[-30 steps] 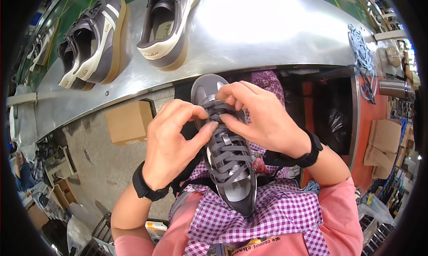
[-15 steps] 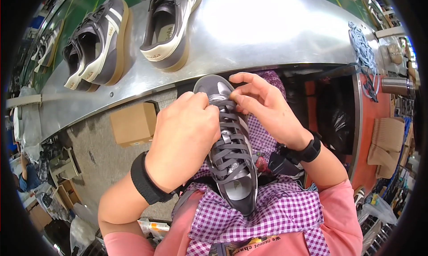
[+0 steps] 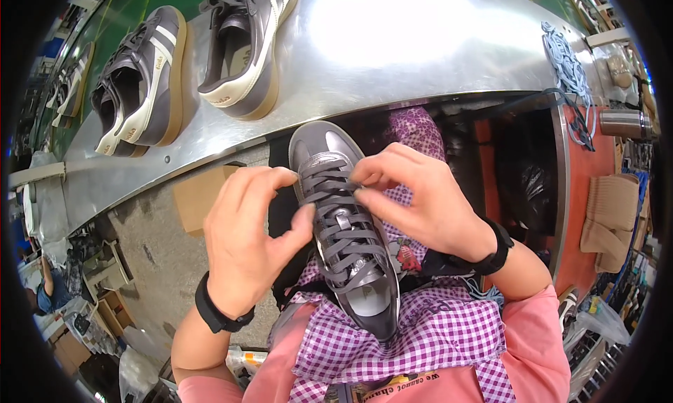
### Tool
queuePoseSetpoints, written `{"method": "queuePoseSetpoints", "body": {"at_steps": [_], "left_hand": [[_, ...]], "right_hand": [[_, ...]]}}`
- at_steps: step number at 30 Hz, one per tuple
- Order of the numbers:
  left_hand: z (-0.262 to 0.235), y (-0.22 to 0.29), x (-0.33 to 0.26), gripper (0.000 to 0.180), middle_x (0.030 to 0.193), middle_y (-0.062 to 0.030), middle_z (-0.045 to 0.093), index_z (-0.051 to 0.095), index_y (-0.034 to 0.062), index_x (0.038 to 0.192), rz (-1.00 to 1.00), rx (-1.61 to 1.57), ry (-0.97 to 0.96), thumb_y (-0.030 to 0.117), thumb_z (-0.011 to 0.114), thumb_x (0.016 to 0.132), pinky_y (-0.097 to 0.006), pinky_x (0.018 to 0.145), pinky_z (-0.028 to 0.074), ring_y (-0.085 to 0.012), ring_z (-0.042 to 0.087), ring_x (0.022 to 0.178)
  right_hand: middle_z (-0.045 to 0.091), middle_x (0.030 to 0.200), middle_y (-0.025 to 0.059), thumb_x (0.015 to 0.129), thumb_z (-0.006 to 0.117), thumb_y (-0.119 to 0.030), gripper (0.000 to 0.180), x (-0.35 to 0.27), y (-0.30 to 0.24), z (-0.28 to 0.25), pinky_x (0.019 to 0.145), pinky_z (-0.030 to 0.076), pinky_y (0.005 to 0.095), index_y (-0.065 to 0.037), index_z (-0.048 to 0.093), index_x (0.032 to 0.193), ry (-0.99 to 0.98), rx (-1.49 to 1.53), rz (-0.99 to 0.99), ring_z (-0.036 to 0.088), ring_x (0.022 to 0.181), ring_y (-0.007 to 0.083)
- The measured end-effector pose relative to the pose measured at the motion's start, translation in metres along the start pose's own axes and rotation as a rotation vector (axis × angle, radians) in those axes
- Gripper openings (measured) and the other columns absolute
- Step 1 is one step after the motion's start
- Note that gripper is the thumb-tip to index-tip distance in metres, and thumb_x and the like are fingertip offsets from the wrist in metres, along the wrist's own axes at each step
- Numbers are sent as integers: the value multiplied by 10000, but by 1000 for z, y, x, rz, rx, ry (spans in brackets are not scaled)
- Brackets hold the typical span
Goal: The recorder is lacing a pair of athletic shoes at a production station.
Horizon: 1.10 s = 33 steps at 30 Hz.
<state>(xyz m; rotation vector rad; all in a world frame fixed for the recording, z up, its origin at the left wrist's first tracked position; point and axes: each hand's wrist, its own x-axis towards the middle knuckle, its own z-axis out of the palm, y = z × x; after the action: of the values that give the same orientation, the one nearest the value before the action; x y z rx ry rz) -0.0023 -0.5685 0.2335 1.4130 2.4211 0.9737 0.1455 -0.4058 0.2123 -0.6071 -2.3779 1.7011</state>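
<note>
A dark grey metallic lace-up sneaker rests on my lap, its toe pointing away and its heel against the checked apron. Grey laces cross its tongue in several rows. My left hand is at the sneaker's left edge, thumb and forefinger spread wide apart, with nothing seen between them. On the other side my right hand is at the upper lace rows, its thumb and forefinger tips slightly apart at the eyelet edge. The remaining fingers of my right hand are loosely curled.
Ahead runs a metal-topped bench bearing more sneakers at left. Blue laces lie bundled at its right end. A cardboard box sits below the bench. A red surface with a folded tan cloth beside it stands at right.
My left hand has come off the upper laces, moved left and down, and opened. My right hand has shifted slightly down along the lace rows. The sneaker's toe has tilted left.
</note>
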Motion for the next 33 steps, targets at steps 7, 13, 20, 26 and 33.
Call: {"method": "queuePoseSetpoints", "body": {"at_steps": [7,13,20,26,33], "left_hand": [[-2,-11,-14,183,800,-84,619,640,20,898,-144,-106,-43,-2,716,733,-309,670,496,-210,618,717],[-6,-18,-20,144,800,-75,613,641,8,883,-185,-149,-57,3,707,755,-293,678,484,-188,603,719],[-1,-11,-13,153,820,-78,620,660,27,838,-78,-199,-102,57,755,721,-330,660,487,-239,613,746],[1,5,2,159,776,-72,575,658,41,784,126,-46,-145,101,765,683,-381,624,470,-262,562,719],[-3,15,24,136,717,-80,552,614,45,719,282,202,-376,30,725,643,-375,619,457,-280,564,694]], "right_hand": [[552,807,70,697,708,-71,140,16,-19,12,675,513,375,-47,641,818,-107,-624,-391,579,788,253],[556,799,66,662,706,-22,155,6,-17,12,623,500,352,-57,641,799,33,-574,-373,593,716,249],[547,825,96,750,691,-45,211,-8,-3,23,632,491,358,-29,608,944,199,-452,-316,593,724,269],[625,855,111,813,719,-67,401,-16,-5,12,698,543,311,-12,557,1176,99,-319,-95,667,765,217],[636,862,153,876,663,-167,316,-22,-1,15,639,512,367,-14,570,1136,95,-170,-42,662,744,298]]}}
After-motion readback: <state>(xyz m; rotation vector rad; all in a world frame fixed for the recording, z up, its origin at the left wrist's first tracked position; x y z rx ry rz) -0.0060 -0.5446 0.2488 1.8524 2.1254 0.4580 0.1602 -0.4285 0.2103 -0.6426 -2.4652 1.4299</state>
